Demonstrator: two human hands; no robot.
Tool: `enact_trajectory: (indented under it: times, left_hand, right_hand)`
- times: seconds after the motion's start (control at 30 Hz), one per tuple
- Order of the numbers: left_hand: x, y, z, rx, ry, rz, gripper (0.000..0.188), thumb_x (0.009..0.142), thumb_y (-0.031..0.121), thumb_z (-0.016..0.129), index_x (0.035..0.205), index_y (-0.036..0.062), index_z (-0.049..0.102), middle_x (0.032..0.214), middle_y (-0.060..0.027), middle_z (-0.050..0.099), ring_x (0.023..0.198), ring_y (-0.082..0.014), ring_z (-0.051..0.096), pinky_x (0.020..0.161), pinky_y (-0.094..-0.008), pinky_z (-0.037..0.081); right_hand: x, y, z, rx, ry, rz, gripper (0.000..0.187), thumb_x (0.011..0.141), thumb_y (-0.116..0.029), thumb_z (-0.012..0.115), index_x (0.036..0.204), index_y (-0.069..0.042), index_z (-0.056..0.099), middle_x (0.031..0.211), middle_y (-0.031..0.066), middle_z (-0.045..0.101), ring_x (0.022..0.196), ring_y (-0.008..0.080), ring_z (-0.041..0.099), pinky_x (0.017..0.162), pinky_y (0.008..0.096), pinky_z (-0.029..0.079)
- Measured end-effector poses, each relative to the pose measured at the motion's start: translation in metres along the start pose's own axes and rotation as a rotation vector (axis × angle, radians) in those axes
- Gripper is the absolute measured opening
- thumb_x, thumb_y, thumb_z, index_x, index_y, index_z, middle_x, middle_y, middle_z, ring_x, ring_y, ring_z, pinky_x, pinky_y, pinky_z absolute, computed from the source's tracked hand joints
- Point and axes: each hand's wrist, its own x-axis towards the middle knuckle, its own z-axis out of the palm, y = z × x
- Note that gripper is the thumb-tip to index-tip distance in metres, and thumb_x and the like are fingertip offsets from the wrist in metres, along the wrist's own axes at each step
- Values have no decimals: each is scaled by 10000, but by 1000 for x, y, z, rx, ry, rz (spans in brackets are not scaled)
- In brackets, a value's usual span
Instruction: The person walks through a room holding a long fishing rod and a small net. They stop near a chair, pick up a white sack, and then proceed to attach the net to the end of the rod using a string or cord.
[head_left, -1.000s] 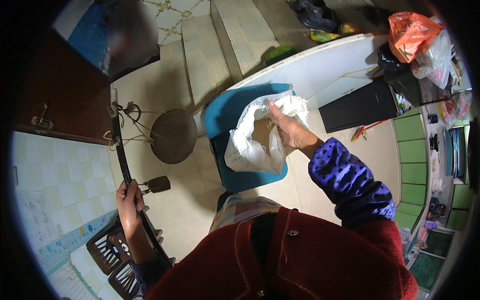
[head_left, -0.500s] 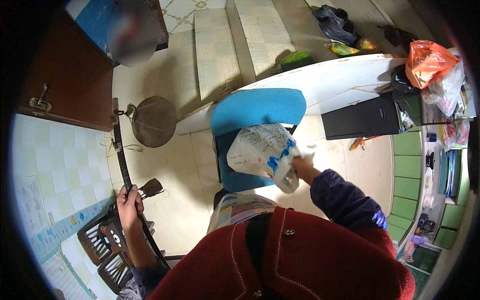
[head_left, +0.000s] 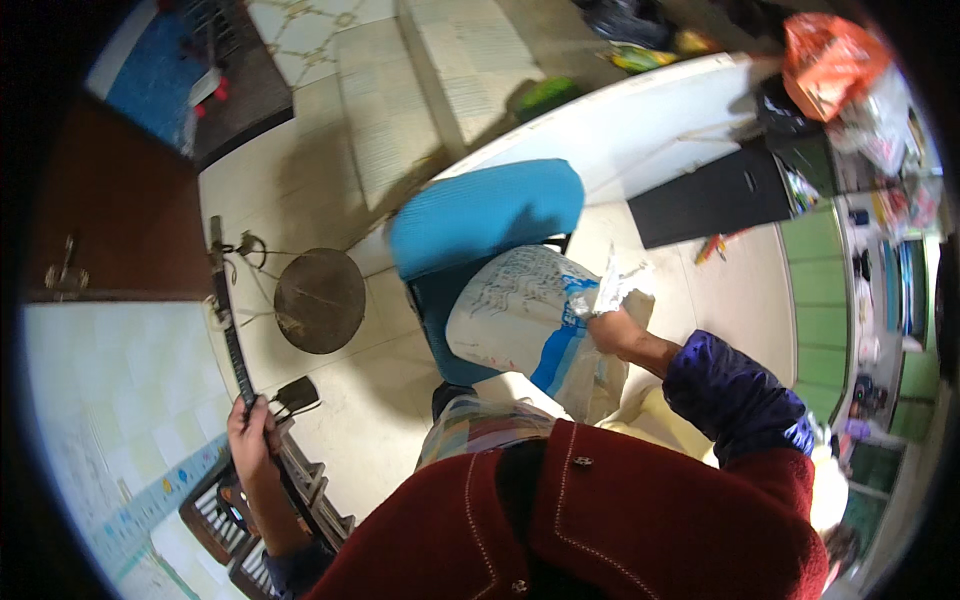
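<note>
White bag point(head_left: 515, 305) has tipped sideways, bunched tight in my right grip point(head_left: 618, 333), centre; left grip point(head_left: 253, 432) wraps the dark rod point(head_left: 236, 355), lower left.

Nothing can be read clearly: rows of dark print point(head_left: 520, 288) cross the white bag point(head_left: 480, 325), near larger blue printing point(head_left: 555, 360) (both too blurred to make out), and small pale marks point(head_left: 236, 355) line the dark beam point(head_left: 221, 290).

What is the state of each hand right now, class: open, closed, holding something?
Left hand: closed, holding the dark rod.
Right hand: closed, holding the white bag by its gathered top.
</note>
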Motion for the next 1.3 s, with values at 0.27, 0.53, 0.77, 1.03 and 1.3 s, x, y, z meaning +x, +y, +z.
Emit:
enact_trajectory:
  times: [0.27, 0.53, 0.77, 1.03, 1.3]
  left_hand:
    - [-29, 46, 30, 168, -164, 73, 150, 858, 143, 545, 754, 105, 444, 504, 54, 342, 360, -32, 266, 322, -198, 189]
    - [-76, 60, 77, 192, -99, 221, 143, 856, 205, 576, 857, 106, 473, 531, 74, 342, 364, -2, 233, 312, -171, 161]
    - [-121, 61, 121, 201, -219, 312, 149, 859, 186, 567, 895, 77, 472, 536, 56, 349, 360, -9, 250, 301, -158, 187]
    - [-177, 62, 210, 200, -398, 296, 101, 840, 76, 543, 880, 30, 462, 555, 41, 360, 388, -14, 282, 305, -152, 223]
    - [-171, 28, 342, 423, -590, 215, 85, 807, 37, 559, 839, 19, 483, 548, 34, 409, 358, -26, 305, 327, -171, 229]
  right_hand:
    - [-122, 24, -32, 278, 60, 0, 272, 774, 2, 419, 1009, -27, 554, 945, 214, 587, 895, 346, 564, 766, 384, 455]
    - [-204, 109, 18, 444, 115, 310, 272, 748, -7, 437, 992, -18, 555, 874, 192, 607, 833, 325, 591, 738, 368, 471]
    - [-230, 205, 92, 807, 330, 306, 266, 773, 2, 425, 1006, -41, 547, 917, 128, 597, 881, 261, 566, 773, 355, 443]
    - [-235, 332, 163, 732, 445, 522, 357, 749, 21, 439, 1095, -37, 507, 1017, 172, 590, 959, 344, 554, 801, 396, 440]
    - [-210, 450, 230, 716, 446, 819, 264, 792, -89, 449, 1018, -64, 583, 988, 96, 620, 956, 271, 561, 838, 370, 425]
